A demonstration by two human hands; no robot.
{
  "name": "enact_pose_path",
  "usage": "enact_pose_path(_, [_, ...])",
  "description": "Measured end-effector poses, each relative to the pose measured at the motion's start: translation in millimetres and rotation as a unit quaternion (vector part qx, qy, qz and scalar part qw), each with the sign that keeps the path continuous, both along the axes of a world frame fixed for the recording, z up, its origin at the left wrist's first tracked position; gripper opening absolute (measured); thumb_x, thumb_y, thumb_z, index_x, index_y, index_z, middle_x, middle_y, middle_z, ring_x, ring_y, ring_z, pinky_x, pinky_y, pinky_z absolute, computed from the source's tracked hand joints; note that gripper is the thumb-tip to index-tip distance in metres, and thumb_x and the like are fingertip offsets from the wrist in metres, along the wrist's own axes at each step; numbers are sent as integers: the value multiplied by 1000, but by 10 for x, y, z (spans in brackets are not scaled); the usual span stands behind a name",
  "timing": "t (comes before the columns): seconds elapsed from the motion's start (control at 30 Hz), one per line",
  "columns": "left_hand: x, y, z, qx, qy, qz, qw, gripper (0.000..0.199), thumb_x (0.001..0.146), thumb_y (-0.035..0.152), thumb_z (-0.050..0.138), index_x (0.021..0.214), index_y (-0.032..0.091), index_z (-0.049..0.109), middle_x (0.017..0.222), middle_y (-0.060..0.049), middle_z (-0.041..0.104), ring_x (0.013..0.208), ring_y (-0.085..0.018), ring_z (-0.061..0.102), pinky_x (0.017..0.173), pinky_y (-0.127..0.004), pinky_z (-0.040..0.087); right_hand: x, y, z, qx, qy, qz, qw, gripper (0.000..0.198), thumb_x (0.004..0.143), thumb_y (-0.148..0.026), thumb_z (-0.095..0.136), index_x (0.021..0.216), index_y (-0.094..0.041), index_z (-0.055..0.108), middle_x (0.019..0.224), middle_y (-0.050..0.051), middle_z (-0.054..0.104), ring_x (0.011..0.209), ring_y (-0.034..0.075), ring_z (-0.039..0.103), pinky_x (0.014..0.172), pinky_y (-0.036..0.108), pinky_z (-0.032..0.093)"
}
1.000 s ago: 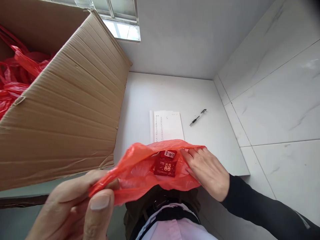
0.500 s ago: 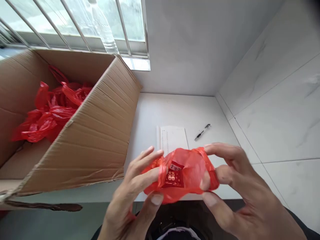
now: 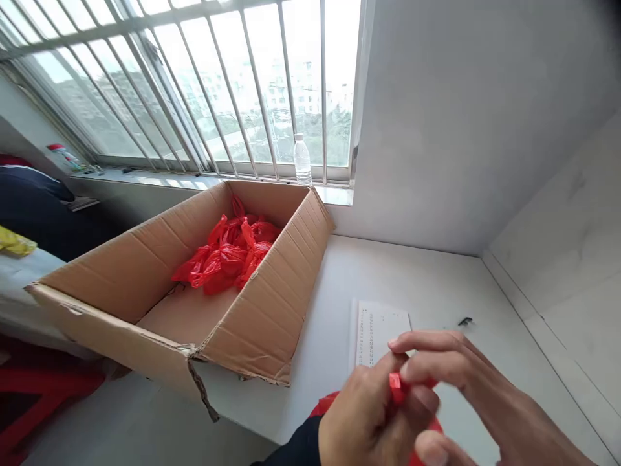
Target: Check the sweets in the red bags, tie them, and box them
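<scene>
Low on the right, a bunched red plastic bag [image 3: 325,404] shows only in pieces behind my hands. My left hand [image 3: 363,414] is closed around it, and a short red strip pokes up between the fingers. My right hand [image 3: 466,378] meets it from the right, curved fingertips at that strip and thumb lower by the red plastic. The bag's opening and what lies inside are hidden.
A large open cardboard box [image 3: 262,323] on the left holds several red plastic bags [image 3: 226,259]. Beyond my hands lie a printed notebook [image 3: 381,327] and a pen [image 3: 466,321] on the white table [image 3: 388,265]. A plastic bottle [image 3: 301,160] stands on the windowsill.
The bag was held spread open with a red printed packet visible inside; now it is gathered between my hands. My view has swung left and up, showing more box and window.
</scene>
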State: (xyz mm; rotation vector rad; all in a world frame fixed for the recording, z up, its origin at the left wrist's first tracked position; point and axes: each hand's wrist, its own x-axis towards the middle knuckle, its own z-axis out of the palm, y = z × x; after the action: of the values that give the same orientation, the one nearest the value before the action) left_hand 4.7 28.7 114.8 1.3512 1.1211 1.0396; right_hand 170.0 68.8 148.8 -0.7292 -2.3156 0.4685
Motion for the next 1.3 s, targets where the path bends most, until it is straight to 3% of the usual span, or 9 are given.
enact_pose_path(0.1, [-45,80,-56,-64,-80,27,994,47,92,65,43,96,23,63,67,0,46,57,-14,43,53,-26,39,28,127,-104,-29,-18,-1,999,31,98,-39,55,127,-28,52,108,5,68,96,19,71,74,23,64])
enact_pose_path(0.2, [-143,110,-89,-124,-127,14,984,46,98,61,31,106,22,55,55,5,42,44,-11,38,46,-23,34,55,145,-157,-45,11,-9,999,17,98,-22,54,113,-29,59,96,1,68,84,15,70,67,19,61])
enact_pose_path(0.33, [-308,130,-10,-109,-114,-45,986,42,99,53,39,98,17,59,69,-3,60,59,-13,54,62,-27,46,43,37,-146,-104,28,53,993,13,95,-20,60,104,-30,61,86,-3,65,75,13,67,66,20,57])
enact_pose_path(0.5, [-460,52,71,-1,18,-80,997,16,89,27,63,80,17,72,78,-5,64,70,-15,55,69,-28,45,-131,115,-290,-249,37,-8,968,25,104,-36,45,125,-32,57,113,2,65,106,18,62,93,31,51])
enact_pose_path(0.67, [-644,-15,-263,255,247,-14,935,73,80,-10,39,136,32,58,104,-4,68,85,-14,64,74,-24,49,-231,385,-596,-424,-6,97,900,33,106,-40,36,125,-22,57,73,-3,54,62,13,48,63,27,44])
enact_pose_path(0.8, [-728,11,-515,332,297,18,895,71,90,-8,41,148,32,43,136,-8,59,118,-18,60,96,-30,49,-273,447,-778,-529,5,200,825,31,103,-41,45,126,-21,53,69,-6,48,54,10,38,51,23,35])
enact_pose_path(0.87, [-735,37,-550,337,332,32,880,64,93,-1,50,149,28,43,143,-11,54,123,-22,56,100,-34,46,-292,432,-794,-515,25,185,837,24,101,-39,48,111,-19,58,69,-5,50,56,10,41,53,24,37])
enact_pose_path(1.03, [-844,-7,-630,345,390,18,854,57,97,5,50,151,19,39,145,-12,55,131,-23,48,109,-36,37,-186,373,-687,-358,65,38,931,12,98,-28,52,92,-20,59,88,1,60,83,16,55,81,31,44])
enact_pose_path(1.3, [-760,-266,-850,302,352,78,883,67,93,13,61,152,21,31,141,-14,49,128,-24,49,106,-37,40,-117,235,-720,-441,83,51,892,26,102,-40,51,88,-19,57,82,0,60,74,13,53,69,26,43])
